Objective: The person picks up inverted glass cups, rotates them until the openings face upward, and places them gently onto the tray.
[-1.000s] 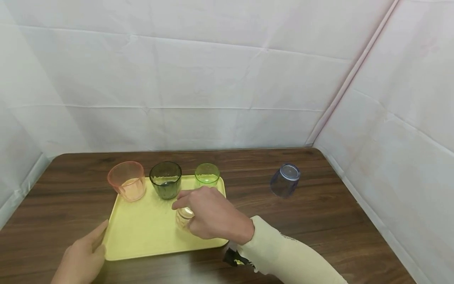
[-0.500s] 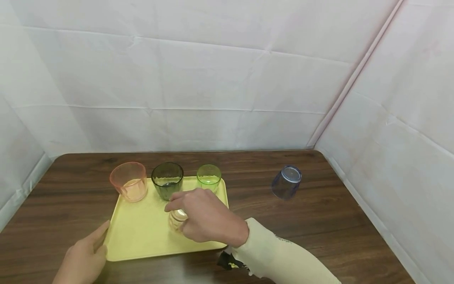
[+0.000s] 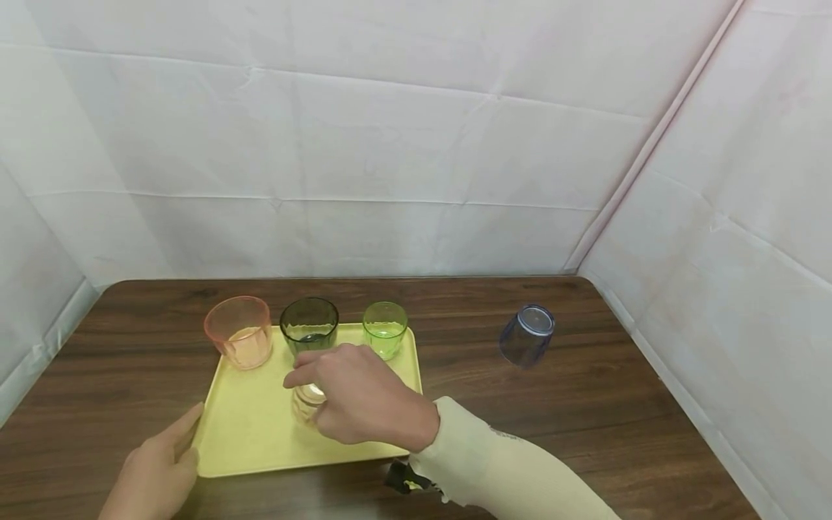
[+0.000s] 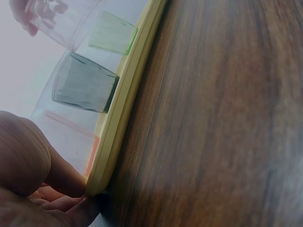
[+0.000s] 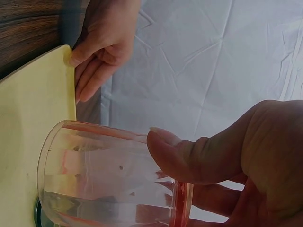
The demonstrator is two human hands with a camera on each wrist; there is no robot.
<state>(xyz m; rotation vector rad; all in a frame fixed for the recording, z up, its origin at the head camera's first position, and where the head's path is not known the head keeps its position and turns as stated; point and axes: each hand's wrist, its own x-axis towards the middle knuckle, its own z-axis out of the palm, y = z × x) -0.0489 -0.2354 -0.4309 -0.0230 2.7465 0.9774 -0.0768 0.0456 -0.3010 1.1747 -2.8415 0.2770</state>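
My right hand (image 3: 354, 393) grips a clear, pink-tinted cup (image 5: 109, 172) near its base, the cup turned upside down. In the right wrist view its wide rim faces the yellow tray (image 3: 247, 426), close over it. My left hand (image 3: 156, 462) pinches the tray's near left edge, thumb and fingers on either side of it in the left wrist view. Along the tray's back stand an orange cup (image 3: 247, 348), a dark green cup (image 3: 309, 318) and a light green cup (image 3: 385, 331), all upright. The right hand partly covers the dark green cup's lower part.
A blue cup (image 3: 526, 336) stands upside down on the brown wooden table (image 3: 585, 404), right of the tray. White sheeting (image 3: 364, 166) hangs behind the table and along its sides. Black material (image 3: 406, 478) shows beneath the right sleeve.
My right hand has moved left over the tray with the clear cup, uncovering more of the light green cup. The left hand keeps its hold on the tray.
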